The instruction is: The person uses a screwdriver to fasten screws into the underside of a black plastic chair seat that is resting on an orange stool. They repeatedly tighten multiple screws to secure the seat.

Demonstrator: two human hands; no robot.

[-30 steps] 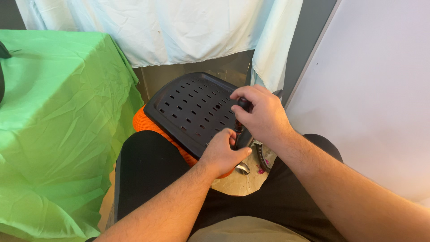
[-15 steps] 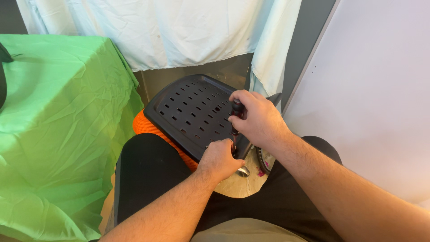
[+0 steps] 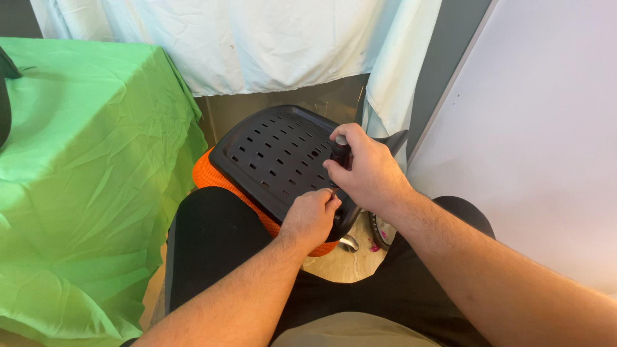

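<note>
Head view: right hand (image 3: 369,172) gripping screwdriver handle (image 3: 340,151) upright on slotted black panel (image 3: 276,154) — left hand (image 3: 313,215) pinches beside it; keep the tool plumb.

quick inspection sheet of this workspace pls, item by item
surface: no table in use; the black slotted plastic panel with its orange cushion rests against the person's lap.
job's things: a dark tool handle stands upright at the panel's right edge.
clutter: a small metal part and a round wheel-like piece lie on the floor between the knees.
hands: right hand is wrapped around the tool handle; left hand pinches at the panel edge just below it, what it holds is hidden.
cables: nothing seen.
surroundings: green cloth draped on the left, pale sheet hanging behind, white board on the right.
</note>
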